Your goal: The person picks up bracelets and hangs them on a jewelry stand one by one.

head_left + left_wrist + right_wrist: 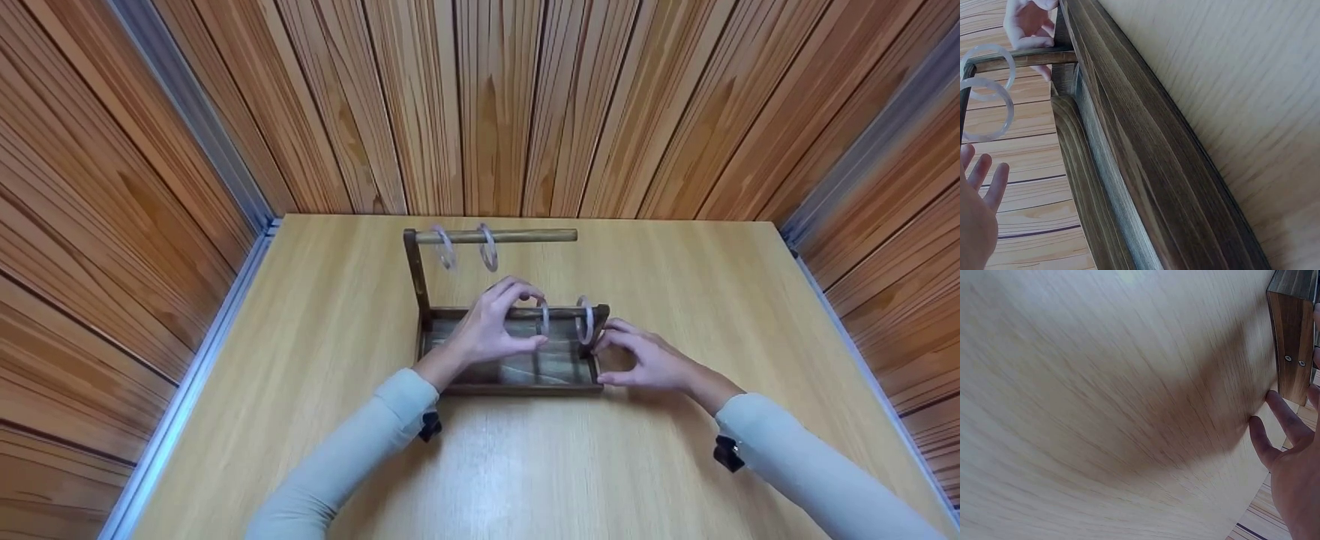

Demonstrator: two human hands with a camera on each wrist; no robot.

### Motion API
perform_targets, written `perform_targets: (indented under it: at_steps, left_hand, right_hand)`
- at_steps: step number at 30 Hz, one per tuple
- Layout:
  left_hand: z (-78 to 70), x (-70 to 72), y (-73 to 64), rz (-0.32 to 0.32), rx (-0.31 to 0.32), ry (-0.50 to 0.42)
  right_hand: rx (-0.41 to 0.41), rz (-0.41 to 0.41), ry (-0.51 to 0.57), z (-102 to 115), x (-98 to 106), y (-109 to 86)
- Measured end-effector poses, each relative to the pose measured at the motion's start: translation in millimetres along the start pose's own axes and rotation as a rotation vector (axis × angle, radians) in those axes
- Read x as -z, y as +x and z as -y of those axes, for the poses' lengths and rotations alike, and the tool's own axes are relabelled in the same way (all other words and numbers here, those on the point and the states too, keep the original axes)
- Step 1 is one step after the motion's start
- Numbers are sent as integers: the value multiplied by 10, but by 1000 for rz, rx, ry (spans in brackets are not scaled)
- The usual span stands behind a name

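Note:
A dark wooden bracelet stand (510, 390) with a tray base and two bars stands on the table. On its upper bar (536, 235) hang two pale translucent bangles. Two more circle the lower bar, one near its right upright (600, 322). My left hand (499, 326) curves above the tray, fingertips and thumb right by the left lower bangle (545, 321). In the left wrist view its visible fingers lie apart from that bangle (1008, 121). My right hand (649, 364) holds the stand's right end, fingers curled round the upright and thumb by the front corner.
The light wooden table (300, 345) reaches back to a wall of wood planks (491, 112). Plank panels with metal edging close in both sides. Two screws show on the stand's end piece (1294, 332) in the right wrist view.

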State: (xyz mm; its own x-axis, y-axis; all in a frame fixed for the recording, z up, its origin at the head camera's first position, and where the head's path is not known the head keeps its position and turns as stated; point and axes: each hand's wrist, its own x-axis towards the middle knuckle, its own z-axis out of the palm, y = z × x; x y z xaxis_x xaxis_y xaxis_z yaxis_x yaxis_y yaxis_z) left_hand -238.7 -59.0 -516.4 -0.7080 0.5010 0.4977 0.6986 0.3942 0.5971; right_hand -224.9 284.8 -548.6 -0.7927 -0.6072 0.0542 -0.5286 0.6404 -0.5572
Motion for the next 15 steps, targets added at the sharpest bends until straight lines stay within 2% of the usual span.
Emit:
perform_targets:
  at_steps: [10,15]
  left_hand:
    - [49,58,-107,-6,40,-11]
    - [106,122,-211,-17,64,-2]
  right_hand:
    - [0,-6,-3,-10,1,-17]
    - [-8,11,15,-4,11,-13]
